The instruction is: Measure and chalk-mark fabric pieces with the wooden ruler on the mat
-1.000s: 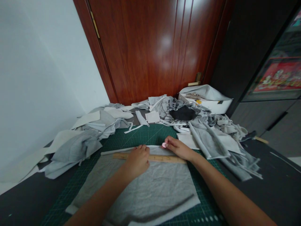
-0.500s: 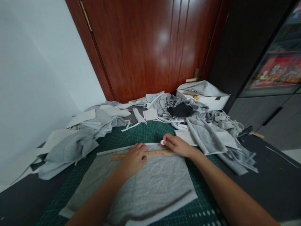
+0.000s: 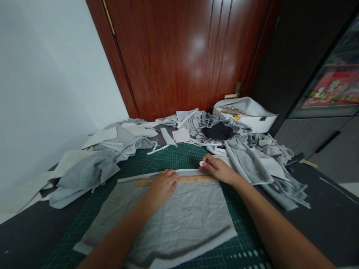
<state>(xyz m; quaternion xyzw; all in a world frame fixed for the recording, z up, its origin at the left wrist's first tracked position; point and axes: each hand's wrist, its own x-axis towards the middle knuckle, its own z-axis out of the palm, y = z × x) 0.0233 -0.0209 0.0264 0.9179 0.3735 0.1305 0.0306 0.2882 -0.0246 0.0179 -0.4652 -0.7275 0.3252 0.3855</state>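
A grey fabric sheet [image 3: 182, 216] lies flat on a green cutting mat [image 3: 174, 158]. A wooden ruler [image 3: 193, 179] lies across the fabric's far edge. My left hand [image 3: 162, 186] presses down on the ruler near its middle, fingers curled over it. My right hand [image 3: 217, 168] sits at the ruler's right end and pinches a small pink piece of chalk [image 3: 202, 163] just above the fabric's far right corner.
Heaps of grey and white fabric scraps [image 3: 92, 168] lie at the left, and more scraps [image 3: 252, 157] at the back and right. A white box [image 3: 246, 117] stands by the red-brown wooden door [image 3: 182, 56]. A dark cabinet [image 3: 322, 93] is on the right.
My right hand with the pink chalk has lifted slightly and shifted right, off the fabric edge. My left hand stays on the ruler. The camera has moved a little.
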